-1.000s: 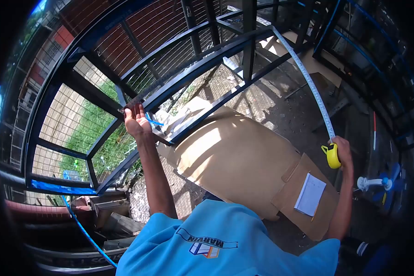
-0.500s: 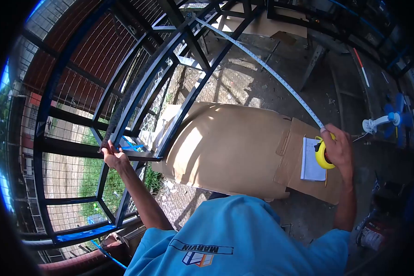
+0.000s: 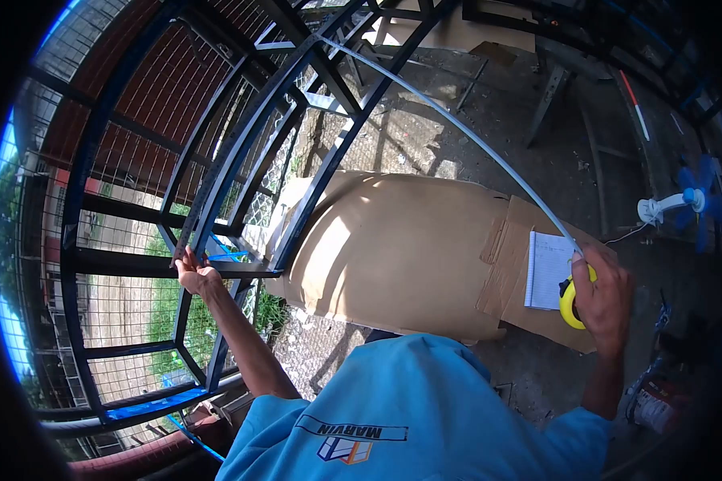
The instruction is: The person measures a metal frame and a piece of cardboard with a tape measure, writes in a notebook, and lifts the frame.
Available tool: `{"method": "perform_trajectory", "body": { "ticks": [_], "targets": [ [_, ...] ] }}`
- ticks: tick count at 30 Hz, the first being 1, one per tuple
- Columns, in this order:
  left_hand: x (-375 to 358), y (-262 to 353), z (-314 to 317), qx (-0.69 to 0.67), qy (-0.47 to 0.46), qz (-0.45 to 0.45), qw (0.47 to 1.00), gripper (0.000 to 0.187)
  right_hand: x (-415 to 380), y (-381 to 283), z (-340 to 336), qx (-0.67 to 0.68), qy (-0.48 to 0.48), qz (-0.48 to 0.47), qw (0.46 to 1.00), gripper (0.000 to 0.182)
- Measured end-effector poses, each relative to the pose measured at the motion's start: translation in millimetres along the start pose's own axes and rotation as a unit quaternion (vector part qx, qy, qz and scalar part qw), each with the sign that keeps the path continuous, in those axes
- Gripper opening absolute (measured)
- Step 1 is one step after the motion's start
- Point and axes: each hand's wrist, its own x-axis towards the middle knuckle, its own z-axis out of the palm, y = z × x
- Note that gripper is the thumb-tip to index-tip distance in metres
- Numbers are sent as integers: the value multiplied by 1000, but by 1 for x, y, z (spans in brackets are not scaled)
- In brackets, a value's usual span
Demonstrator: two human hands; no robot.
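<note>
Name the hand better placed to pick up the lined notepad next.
Probably the right. The right hand is beside the lined notepad, though it would first have to release the yellow tape measure. The left hand is at the metal frame, across the brown cardboard.

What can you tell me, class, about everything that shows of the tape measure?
The tape measure has a rounded yellow case with black parts, plastic by its look, gripped in and partly hidden by the right hand. Its thin, pale blade is drawn far out, bowing in a long curve towards the dark frame. Whether its far end hooks on there is too small to tell. In this view, the case appears beside the notepad.
</note>
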Motion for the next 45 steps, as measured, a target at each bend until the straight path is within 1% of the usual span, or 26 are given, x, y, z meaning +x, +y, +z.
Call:
{"method": "perform_trajectory", "body": {
  "ticks": [5,7,10,14,27,35,39,41,45],
  "targets": [
    [-9,2,6,-15,22,8,1000,29,-8,1,-1,-18,-8,14,1000,25],
    [-4,2,5,-11,17,9,1000,28,-8,2,0,-28,8,2,1000,25],
    [0,1,0,-10,12,12,1000,27,-8,-1,-4,-27,-12,12,999,25],
    [0,1,-1,-14,5,16,1000,26,-9,0,-2,-35,2,4,999,24],
    [-14,3,7,1,22,32,999,25,-10,1,-5,-39,-3,5,999,24],
    [-10,2,5,3,24,32,999,26,-8,3,-6,-32,4,-3,999,24],
    [-10,3,5,2,22,30,999,26,-10,5,-5,-34,-11,-2,999,25],
    [-13,3,8,-12,38,23,999,27,-10,6,-5,-32,-7,-6,999,25],
    [-15,4,8,-3,37,22,999,27,-10,5,-6,-39,-3,-9,999,25]
  ]
}}
